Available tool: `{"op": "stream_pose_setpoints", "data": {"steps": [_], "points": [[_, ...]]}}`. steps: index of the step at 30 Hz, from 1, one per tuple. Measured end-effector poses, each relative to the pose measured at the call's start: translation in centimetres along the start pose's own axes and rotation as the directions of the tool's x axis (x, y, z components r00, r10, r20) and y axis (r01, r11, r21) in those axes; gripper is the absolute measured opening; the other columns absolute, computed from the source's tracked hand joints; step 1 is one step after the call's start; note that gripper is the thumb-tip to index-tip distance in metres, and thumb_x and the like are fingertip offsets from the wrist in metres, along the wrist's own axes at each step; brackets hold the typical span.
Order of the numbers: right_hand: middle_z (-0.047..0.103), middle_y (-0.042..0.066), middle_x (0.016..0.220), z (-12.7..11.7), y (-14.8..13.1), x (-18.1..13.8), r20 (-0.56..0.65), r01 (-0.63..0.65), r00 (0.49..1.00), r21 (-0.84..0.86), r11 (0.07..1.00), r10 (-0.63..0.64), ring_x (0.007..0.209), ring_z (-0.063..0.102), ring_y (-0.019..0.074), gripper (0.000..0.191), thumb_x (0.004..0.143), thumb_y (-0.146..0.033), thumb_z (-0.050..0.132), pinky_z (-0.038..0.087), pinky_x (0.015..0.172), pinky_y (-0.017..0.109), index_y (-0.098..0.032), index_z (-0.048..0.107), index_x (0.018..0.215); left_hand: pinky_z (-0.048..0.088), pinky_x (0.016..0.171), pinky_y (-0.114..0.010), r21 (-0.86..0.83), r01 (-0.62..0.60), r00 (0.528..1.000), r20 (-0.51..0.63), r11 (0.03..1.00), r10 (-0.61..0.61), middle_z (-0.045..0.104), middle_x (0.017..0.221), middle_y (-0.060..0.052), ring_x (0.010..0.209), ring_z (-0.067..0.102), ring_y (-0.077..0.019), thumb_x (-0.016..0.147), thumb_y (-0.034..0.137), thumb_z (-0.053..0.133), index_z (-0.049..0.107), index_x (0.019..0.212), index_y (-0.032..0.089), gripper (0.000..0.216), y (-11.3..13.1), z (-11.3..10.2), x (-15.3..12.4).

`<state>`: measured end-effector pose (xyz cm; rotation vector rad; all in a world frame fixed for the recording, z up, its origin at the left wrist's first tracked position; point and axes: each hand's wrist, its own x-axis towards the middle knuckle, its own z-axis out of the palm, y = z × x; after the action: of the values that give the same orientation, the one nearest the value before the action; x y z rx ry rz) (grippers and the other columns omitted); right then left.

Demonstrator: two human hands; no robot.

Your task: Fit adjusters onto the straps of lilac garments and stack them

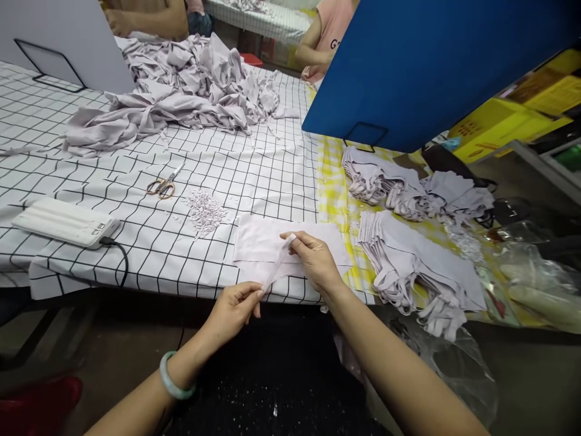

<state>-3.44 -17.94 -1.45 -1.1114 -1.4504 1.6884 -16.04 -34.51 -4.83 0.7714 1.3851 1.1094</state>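
A narrow fabric strip is held extended between the two hands at the near edge of the grid-patterned worktop. The lower end is pinched between the thumb and fingers of the left hand, just off the edge. The upper end is pinched by the fingers of the right hand, which is positioned over a flat, pale fabric piece. Whether strip and piece are joined cannot be told.

To the left of the piece, a pile of small clippings is located; scissors are placed beside it. A white power bank is connected to a black cable. On the right, a near stack and a far stack of similar fabric are supported on a yellow checked cloth. Behind, a loose fabric heap is spread.
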Motion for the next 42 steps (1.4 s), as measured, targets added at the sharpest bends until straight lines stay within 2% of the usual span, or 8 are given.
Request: {"op": "stream_pose_setpoints", "data": {"steps": [5,10,14,19,23,35,39,42], "points": [[0.071,0.003,0.078,0.4,-0.3,1.8,-0.036,-0.154,0.984,0.326,0.933,0.175,0.077,0.066,0.0152,0.037,0.061,-0.044,0.088,0.053,0.077,0.03,-0.017,0.075,0.083,0.03,0.045,-0.021,-0.001,0.016,1.0,0.001,1.0,-0.016,0.057,0.055,0.003,0.042,0.04,-0.0072,0.084,0.054,0.059,0.068,0.093,0.014,0.042,-0.5,0.2,0.4],[0.067,-0.001,0.074,0.6,-1.6,1.2,-0.049,-0.081,0.993,0.34,0.937,0.103,0.07,0.063,0.0125,0.036,0.069,-0.043,0.084,0.053,0.073,0.028,-0.018,0.07,0.091,0.03,0.043,-0.022,0.067,0.078,0.996,0.038,0.995,-0.08,0.06,0.058,0.002,0.041,0.04,-0.0076,0.084,0.055,0.059,0.067,0.101,0.014,0.045,0.6,-0.4,-0.1],[0.059,-0.003,0.068,1.3,-2.3,-2.8,0.244,-0.128,0.967,0.194,0.972,0.079,0.064,0.058,0.0114,0.031,0.085,-0.05,0.069,0.049,0.068,0.028,-0.02,0.067,0.092,0.036,0.045,-0.023,0.1,-0.012,0.999,0.033,0.995,0.009,0.064,0.067,0.0,0.046,0.044,-0.009,0.088,0.049,0.058,0.064,0.119,0.017,0.045,4.2,-1.8,-1.0],[0.057,-0.002,0.07,2.2,-1.3,-7.7,0.485,-0.148,0.866,0.017,0.989,0.121,0.067,0.056,0.0123,0.031,0.094,-0.049,0.057,0.047,0.072,0.029,-0.019,0.062,0.088,0.044,0.059,-0.026,-0.005,-0.176,0.983,0.056,0.984,0.176,0.067,0.075,-0.004,0.064,0.056,-0.0123,0.09,0.038,0.06,0.069,0.099,0.017,0.024,6.7,-1.9,-0.6],[0.053,-0.003,0.066,2.4,0.0,-8.9,0.452,-0.158,0.878,-0.04,0.987,0.159,0.061,0.053,0.012,0.034,0.095,-0.051,0.054,0.045,0.065,0.028,-0.019,0.059,0.084,0.047,0.064,-0.027,-0.151,-0.143,0.982,0.098,0.978,0.159,0.062,0.064,0.0,0.063,0.055,-0.0116,0.09,0.034,0.063,0.063,0.087,0.016,0.018,5.7,-0.9,-0.3],[0.054,-0.003,0.062,2.4,0.2,-9.7,0.313,-0.184,0.916,-0.225,0.957,0.25,0.055,0.053,0.0116,0.035,0.094,-0.052,0.053,0.045,0.054,0.024,-0.02,0.06,0.08,0.049,0.059,-0.025,0.015,-0.217,0.974,0.062,0.976,0.216,0.062,0.07,-0.001,0.064,0.058,-0.0119,0.089,0.033,0.06,0.061,0.084,0.016,0.017,4.8,-0.5,-0.5],[0.057,-0.003,0.07,2.0,0.2,-9.7,0.241,-0.086,0.96,-0.237,0.968,0.144,0.059,0.056,0.0117,0.03,0.093,-0.05,0.056,0.046,0.056,0.024,-0.022,0.061,0.084,0.048,0.062,-0.026,0.17,-0.291,0.957,0.066,0.942,0.284,0.064,0.075,-0.002,0.067,0.058,-0.0129,0.091,0.029,0.057,0.064,0.086,0.016,0.015,5.0,-0.3,0.1],[0.055,-0.003,0.061,1.5,0.1,-8.7,0.18,-0.086,0.976,-0.205,0.975,0.124,0.056,0.055,0.0117,0.033,0.091,-0.049,0.058,0.047,0.057,0.024,-0.021,0.059,0.074,0.049,0.069,-0.03,0.437,-0.463,0.874,0.08,0.771,0.48,0.064,0.082,-0.004,0.075,0.058,-0.015,0.092,0.02,0.053,0.064,0.088,0.017,0.012,4.8,-0.5,2.3]]}}
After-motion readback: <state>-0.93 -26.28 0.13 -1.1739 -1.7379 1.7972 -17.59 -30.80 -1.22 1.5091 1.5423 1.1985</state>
